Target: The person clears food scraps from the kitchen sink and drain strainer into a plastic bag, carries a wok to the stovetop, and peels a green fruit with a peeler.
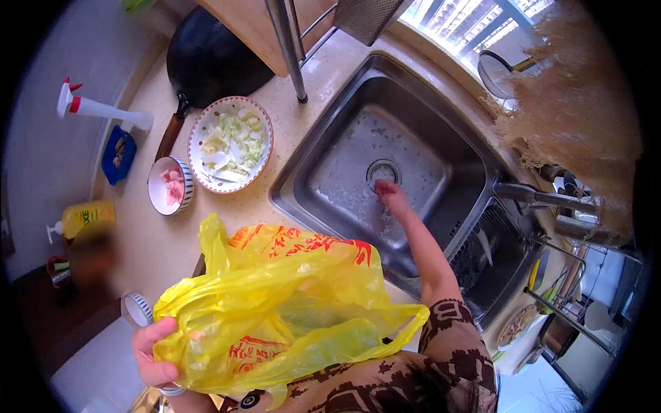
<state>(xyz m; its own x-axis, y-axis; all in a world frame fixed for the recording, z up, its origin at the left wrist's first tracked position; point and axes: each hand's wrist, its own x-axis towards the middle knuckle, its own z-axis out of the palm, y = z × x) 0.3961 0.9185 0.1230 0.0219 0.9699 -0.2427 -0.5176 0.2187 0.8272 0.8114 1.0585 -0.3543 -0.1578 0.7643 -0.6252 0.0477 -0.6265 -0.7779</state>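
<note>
My left hand grips the side of a yellow plastic bag with red print, its thumb and fingers closed on the film. The bag hangs crumpled with its mouth partly open; what lies inside is hard to see. My right hand reaches down into the larger basin of the steel sink. Its fingers are bunched together at the edge of the round drain, and whatever they hold is hidden. Water and whitish bits lie on the basin floor around the drain.
Left of the sink stand a bowl of chopped cabbage, a striped bowl with pink meat pieces and a black wok. A spray bottle is farther left. A faucet juts over the smaller basin.
</note>
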